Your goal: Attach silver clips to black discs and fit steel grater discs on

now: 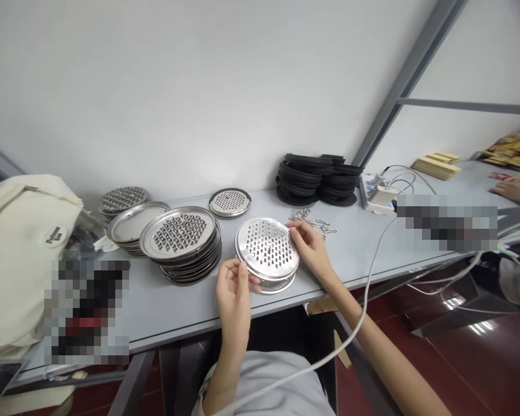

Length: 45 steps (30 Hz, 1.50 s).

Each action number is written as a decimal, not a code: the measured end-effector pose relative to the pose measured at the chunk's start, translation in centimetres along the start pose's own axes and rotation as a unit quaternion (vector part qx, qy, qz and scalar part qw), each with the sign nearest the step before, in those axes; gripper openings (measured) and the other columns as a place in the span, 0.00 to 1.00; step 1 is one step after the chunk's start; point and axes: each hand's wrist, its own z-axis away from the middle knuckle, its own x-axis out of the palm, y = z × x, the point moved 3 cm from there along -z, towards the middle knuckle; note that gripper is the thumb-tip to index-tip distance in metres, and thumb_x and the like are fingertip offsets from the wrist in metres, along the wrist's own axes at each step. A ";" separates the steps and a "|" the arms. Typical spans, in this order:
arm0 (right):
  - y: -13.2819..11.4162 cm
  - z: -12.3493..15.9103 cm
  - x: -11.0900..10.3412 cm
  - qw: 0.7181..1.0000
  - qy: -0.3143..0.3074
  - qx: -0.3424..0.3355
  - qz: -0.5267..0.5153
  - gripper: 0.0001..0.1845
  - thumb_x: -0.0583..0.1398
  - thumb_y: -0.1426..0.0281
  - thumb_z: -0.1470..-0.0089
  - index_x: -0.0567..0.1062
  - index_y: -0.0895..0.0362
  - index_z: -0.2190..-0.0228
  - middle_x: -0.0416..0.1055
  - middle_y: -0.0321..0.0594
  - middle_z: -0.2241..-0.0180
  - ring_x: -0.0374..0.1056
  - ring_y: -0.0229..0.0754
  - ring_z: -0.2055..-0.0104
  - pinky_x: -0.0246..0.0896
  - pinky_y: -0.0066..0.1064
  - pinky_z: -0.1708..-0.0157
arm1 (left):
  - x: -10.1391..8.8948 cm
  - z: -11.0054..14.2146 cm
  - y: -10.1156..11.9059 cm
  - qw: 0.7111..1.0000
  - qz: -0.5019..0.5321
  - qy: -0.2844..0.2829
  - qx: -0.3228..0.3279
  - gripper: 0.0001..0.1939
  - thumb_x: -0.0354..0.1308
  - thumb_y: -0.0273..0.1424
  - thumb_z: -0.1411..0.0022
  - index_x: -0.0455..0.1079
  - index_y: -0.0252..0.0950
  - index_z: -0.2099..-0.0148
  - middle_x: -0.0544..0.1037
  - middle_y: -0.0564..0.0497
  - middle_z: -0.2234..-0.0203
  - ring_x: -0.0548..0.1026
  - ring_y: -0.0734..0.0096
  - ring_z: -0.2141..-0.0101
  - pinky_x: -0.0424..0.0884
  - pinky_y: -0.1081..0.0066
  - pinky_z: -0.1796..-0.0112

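A round metal grater disc [267, 247] with rows of slots is held between my two hands near the table's front edge. My left hand [235, 283] grips its lower left rim, thumb on top and fingers under it. On the upper right rim, my right hand [308, 245] pinches with thumb and fingers. Another shiny round metal piece [278, 285] shows beneath the disc; whether they touch is unclear. To the left stands a tall stack of grater discs [184, 236]. Small metal wire clips [305, 216] lie scattered beyond my right hand.
Stacks of black rings [305, 179] stand by the wall, with a grater disc in a dark rim [230, 202] to their left. A power strip [377, 196] trails a white cable [368, 289] across my lap. A cream bag [26, 248] sits left; another person's hand [517, 189] is far right.
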 end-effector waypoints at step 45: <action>0.3 1.2 0.0 0.973 -0.129 -0.009 0.189 0.09 0.52 0.67 0.41 0.71 0.56 0.64 0.59 0.30 0.82 0.58 0.36 0.79 0.52 0.28 0.75 | -2.1 -0.2 -1.0 0.932 -0.354 -0.045 0.057 0.14 0.56 0.41 0.39 0.58 0.38 0.70 0.66 0.58 0.82 0.65 0.78 0.82 0.63 0.78 0.77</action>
